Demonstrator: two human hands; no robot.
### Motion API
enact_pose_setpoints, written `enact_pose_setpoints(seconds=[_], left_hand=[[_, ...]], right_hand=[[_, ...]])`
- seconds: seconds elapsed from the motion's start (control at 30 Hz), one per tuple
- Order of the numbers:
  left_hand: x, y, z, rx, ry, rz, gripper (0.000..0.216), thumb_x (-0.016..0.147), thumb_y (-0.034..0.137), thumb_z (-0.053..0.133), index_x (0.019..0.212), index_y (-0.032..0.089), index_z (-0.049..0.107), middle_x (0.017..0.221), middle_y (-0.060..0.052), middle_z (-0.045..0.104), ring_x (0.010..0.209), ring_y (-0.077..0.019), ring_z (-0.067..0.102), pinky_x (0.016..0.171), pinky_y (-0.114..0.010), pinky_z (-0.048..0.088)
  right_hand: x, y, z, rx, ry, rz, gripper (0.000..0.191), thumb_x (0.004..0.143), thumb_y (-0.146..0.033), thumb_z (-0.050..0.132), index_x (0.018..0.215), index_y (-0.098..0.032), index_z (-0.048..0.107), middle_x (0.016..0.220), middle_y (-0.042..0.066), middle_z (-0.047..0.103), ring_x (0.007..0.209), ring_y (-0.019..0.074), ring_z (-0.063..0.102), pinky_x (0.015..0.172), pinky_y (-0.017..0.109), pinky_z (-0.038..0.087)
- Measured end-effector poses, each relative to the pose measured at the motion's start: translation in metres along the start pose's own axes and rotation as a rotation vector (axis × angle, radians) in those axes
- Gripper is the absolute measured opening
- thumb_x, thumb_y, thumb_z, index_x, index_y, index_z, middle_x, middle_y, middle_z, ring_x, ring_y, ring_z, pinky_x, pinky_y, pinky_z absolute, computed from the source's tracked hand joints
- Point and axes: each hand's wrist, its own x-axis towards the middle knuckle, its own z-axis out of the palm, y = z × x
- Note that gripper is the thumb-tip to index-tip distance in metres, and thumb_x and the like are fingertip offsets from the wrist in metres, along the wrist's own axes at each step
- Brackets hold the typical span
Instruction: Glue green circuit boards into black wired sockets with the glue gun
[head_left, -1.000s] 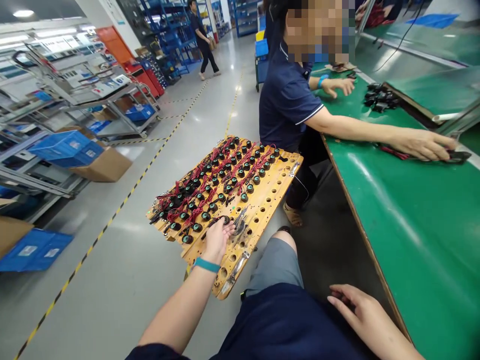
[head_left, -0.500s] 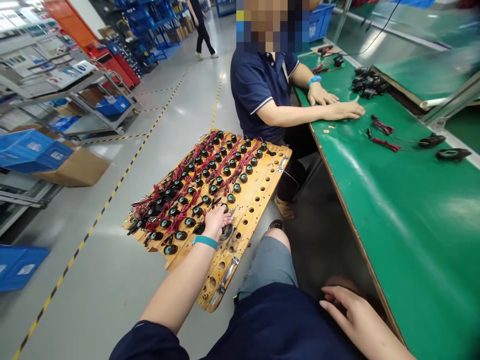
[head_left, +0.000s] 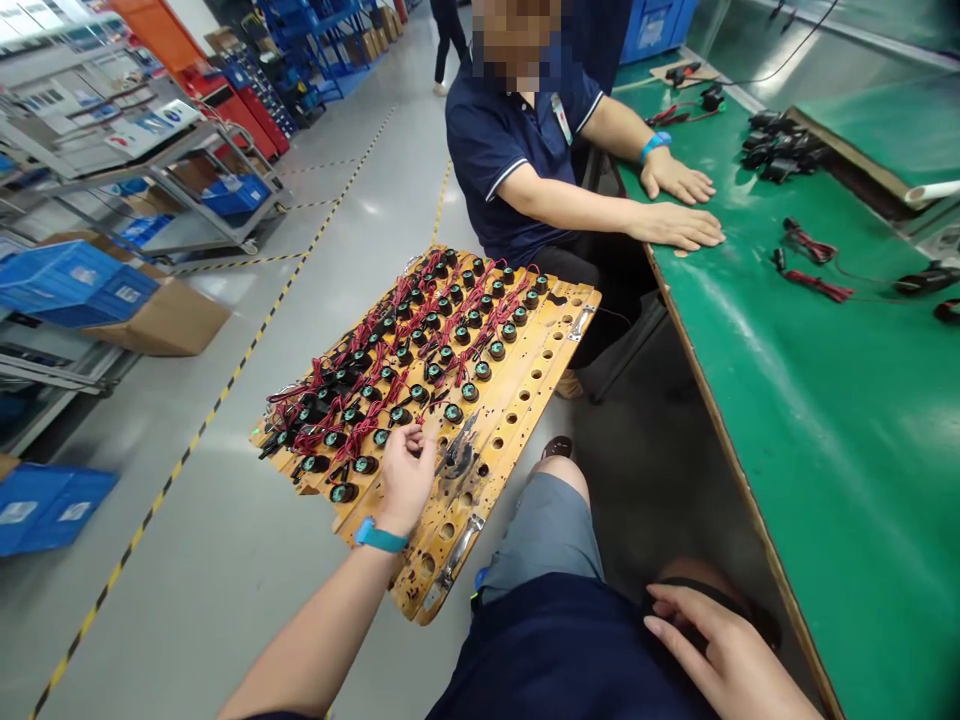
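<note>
My left hand [head_left: 407,478], with a teal band at the wrist, is over the near part of a yellow wooden board [head_left: 517,385]. Its fingers are curled inward close to a short row of round parts; whatever they hold, if anything, is hidden. Rows of small black round parts with green centres [head_left: 452,412] sit on the board, with bundled red and black wires [head_left: 360,410] lying between them. My right hand [head_left: 705,640] hangs by my lap near the green table's edge, fingers loosely bent, thumb apart, holding nothing.
A co-worker [head_left: 517,140] sits at the green table [head_left: 810,420] with both hands flat on it. Black parts [head_left: 784,145] and red-wired leads [head_left: 814,285] lie there. Carts [head_left: 180,170] and blue bins [head_left: 75,285] stand at left beyond a striped floor line.
My left hand has drawn back a little to the left, and its outstretched fingers have curled. The co-worker's hands have moved closer together on the table. My right hand looks nearly unchanged.
</note>
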Motion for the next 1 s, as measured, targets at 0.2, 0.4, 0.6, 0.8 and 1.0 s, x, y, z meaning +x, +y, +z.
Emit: enact_pose_setpoints(seconds=[0.2, 0.4, 0.6, 0.8, 1.0], left_hand=[[0.025, -0.031, -0.017, 0.279, -0.024, 0.281, 0.046, 0.075, 0.034, 0.078, 0.115, 0.018, 0.062, 0.119, -0.017, 0.065, 0.121, -0.0374, 0.057, 0.11, -0.055, 0.042], [0.035, -0.042, -0.009, 0.4, -0.068, 0.399, 0.026, 0.088, 0.027, 0.062, 0.113, 0.019, 0.062, 0.11, -0.016, 0.069, 0.11, -0.0347, 0.064, 0.101, -0.051, 0.049], [0.031, -0.039, -0.02, 0.431, -0.129, 0.447, 0.024, 0.093, 0.025, 0.055, 0.115, 0.02, 0.063, 0.104, -0.015, 0.072, 0.099, -0.0326, 0.069, 0.092, -0.046, 0.054], [0.035, -0.039, -0.031, 0.445, -0.171, 0.423, 0.037, 0.092, 0.023, 0.053, 0.128, 0.019, 0.06, 0.107, -0.014, 0.074, 0.098, -0.0307, 0.072, 0.09, -0.042, 0.057], [0.04, -0.034, -0.018, 0.401, -0.15, 0.495, 0.035, 0.088, 0.031, 0.051, 0.119, 0.019, 0.063, 0.105, -0.017, 0.074, 0.097, -0.0359, 0.071, 0.09, -0.049, 0.055]], right_hand=[[0.111, -0.107, -0.005, -0.1, -0.033, -0.26, 0.032, 0.103, -0.036, 0.053, 0.124, -0.016, 0.065, 0.102, 0.012, 0.074, 0.096, 0.0258, 0.072, 0.088, 0.04, 0.057], [0.237, -0.195, 0.045, -0.197, -0.087, -0.173, 0.045, 0.102, -0.046, 0.055, 0.137, -0.017, 0.055, 0.107, 0.012, 0.075, 0.098, 0.0253, 0.073, 0.084, 0.034, 0.055], [0.285, -0.219, 0.083, -0.291, -0.123, -0.081, 0.055, 0.103, -0.055, 0.047, 0.137, -0.013, 0.048, 0.108, 0.019, 0.073, 0.103, 0.0304, 0.072, 0.088, 0.039, 0.052], [0.303, -0.215, 0.087, -0.315, -0.175, -0.115, 0.035, 0.107, -0.041, 0.043, 0.128, -0.017, 0.055, 0.116, 0.016, 0.072, 0.108, 0.0263, 0.07, 0.091, 0.037, 0.053], [0.296, -0.222, 0.07, -0.313, -0.198, -0.12, 0.034, 0.104, -0.036, 0.045, 0.125, -0.014, 0.06, 0.114, 0.014, 0.073, 0.103, 0.0267, 0.072, 0.084, 0.039, 0.058]])
